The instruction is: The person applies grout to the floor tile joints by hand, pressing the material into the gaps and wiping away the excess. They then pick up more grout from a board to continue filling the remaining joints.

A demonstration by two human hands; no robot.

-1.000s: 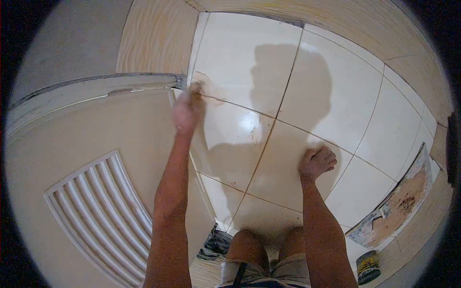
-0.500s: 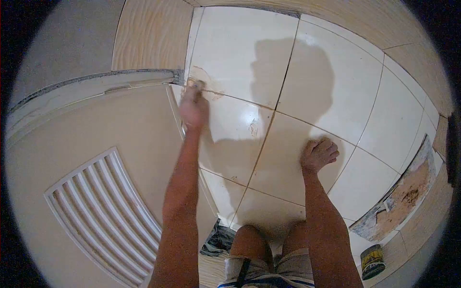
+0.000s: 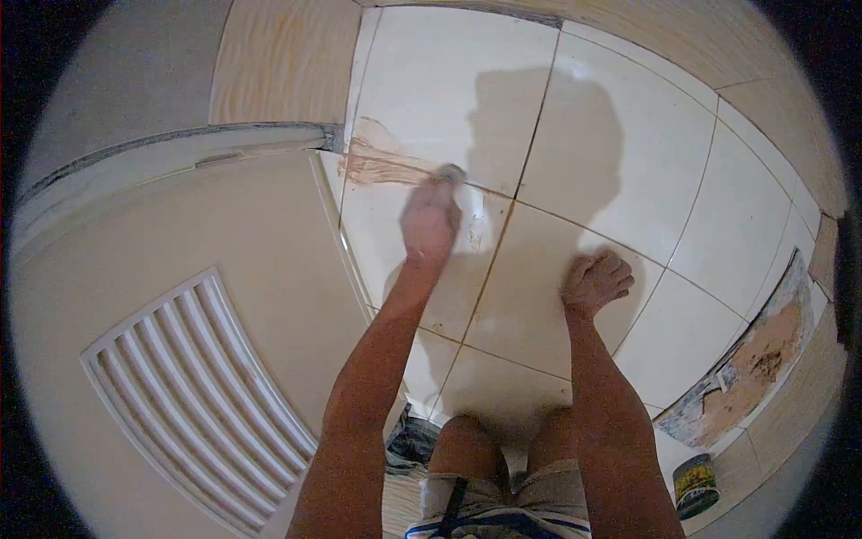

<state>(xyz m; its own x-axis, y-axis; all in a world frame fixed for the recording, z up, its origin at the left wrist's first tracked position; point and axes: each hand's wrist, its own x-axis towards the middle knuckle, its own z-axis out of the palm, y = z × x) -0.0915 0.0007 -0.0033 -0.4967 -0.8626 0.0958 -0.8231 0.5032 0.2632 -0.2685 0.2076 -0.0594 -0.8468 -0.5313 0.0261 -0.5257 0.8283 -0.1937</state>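
1. Left hand (image 3: 431, 223): closed around a grey wad (image 3: 452, 172), small, blurred, its kind unclear; wad at the seam (image 3: 490, 190) between floor tiles (image 3: 431, 72).
2. Brown smear (image 3: 382, 168): streaked along the seam, left of the wad.
3. Right hand (image 3: 596, 282): on the tiles, fingers curled; cannot tell whether anything is inside.
4. Door (image 3: 260, 216): at left, with white vent (image 3: 193, 395).
5. Brown powder (image 3: 774, 340): on a grey sheet (image 3: 687, 424), at right.
6. Tub (image 3: 696, 485): near the sheet.

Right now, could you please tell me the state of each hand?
Left hand: closed on a small greyish object, too blurred to identify.
Right hand: curled closed, with nothing visible in its grasp.
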